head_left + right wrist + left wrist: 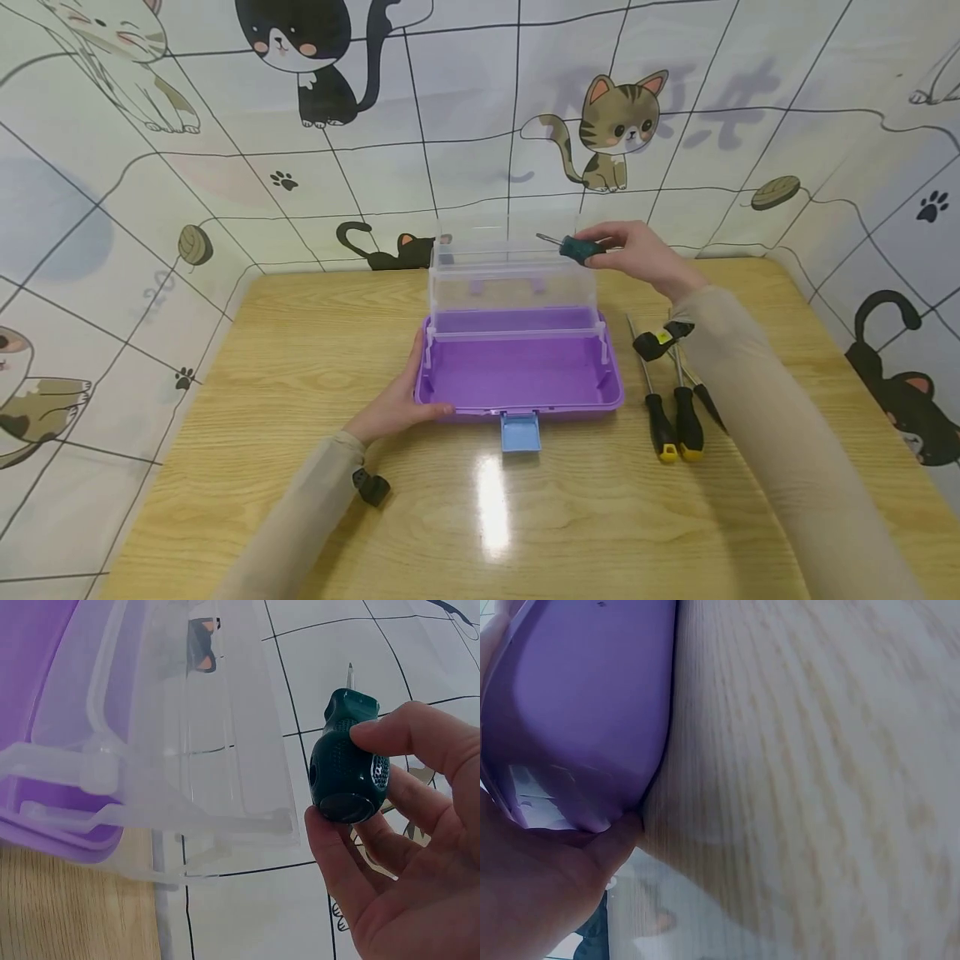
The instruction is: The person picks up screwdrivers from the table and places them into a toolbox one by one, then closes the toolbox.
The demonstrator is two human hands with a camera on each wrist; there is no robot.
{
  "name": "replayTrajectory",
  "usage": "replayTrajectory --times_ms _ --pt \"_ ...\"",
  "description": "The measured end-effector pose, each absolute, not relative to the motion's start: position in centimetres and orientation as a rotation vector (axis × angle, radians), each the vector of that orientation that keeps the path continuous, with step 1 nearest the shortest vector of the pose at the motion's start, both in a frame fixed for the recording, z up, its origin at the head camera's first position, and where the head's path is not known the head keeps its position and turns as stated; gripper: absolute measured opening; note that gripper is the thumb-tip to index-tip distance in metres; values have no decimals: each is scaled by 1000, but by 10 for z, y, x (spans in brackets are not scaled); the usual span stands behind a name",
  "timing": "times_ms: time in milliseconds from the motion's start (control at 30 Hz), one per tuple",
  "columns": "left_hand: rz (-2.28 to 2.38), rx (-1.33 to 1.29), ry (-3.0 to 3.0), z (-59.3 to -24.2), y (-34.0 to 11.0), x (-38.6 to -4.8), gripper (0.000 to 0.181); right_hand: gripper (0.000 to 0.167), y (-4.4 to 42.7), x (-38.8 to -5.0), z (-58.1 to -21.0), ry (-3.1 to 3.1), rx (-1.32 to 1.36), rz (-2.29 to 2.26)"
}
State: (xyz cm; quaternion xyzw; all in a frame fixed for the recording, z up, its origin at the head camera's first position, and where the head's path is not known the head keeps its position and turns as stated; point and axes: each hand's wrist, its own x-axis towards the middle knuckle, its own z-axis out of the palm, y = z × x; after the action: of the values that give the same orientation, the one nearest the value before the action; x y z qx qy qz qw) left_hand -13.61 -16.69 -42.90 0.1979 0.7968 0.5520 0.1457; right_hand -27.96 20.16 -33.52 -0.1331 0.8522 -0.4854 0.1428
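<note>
A purple toolbox (pixel 517 408) with a raised clear lid (pixel 517 250) stands in the middle of the table, its floor bare in the head view. At its left end my left hand (pixel 397 404) grips the front corner, thumb along the front and fingers at the side. Up by the right edge of the lid, my right hand (pixel 637 250) holds a short screwdriver (pixel 349 765) by its dark green handle, pinched between thumb and fingers. Its metal tip points left in the head view. In the left wrist view the left thumb (pixel 615 844) presses the purple wall.
Several long screwdrivers (pixel 686 425) with black and yellow handles lie right of the box, partly under the right forearm. A blue latch (pixel 521 433) hangs from the box front. A cat-print cloth (pixel 480 108) stands behind the wooden table (pixel 315 333).
</note>
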Motion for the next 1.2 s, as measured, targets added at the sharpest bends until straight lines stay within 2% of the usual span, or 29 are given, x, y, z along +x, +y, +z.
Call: replayTrajectory --times_ms 967,1200 --pt "1573 577 2313 -429 -168 -135 123 40 151 -307 -319 2420 -609 -1246" --pt "1601 641 2317 -444 -170 -141 126 39 146 -314 -326 2405 -586 -1211"
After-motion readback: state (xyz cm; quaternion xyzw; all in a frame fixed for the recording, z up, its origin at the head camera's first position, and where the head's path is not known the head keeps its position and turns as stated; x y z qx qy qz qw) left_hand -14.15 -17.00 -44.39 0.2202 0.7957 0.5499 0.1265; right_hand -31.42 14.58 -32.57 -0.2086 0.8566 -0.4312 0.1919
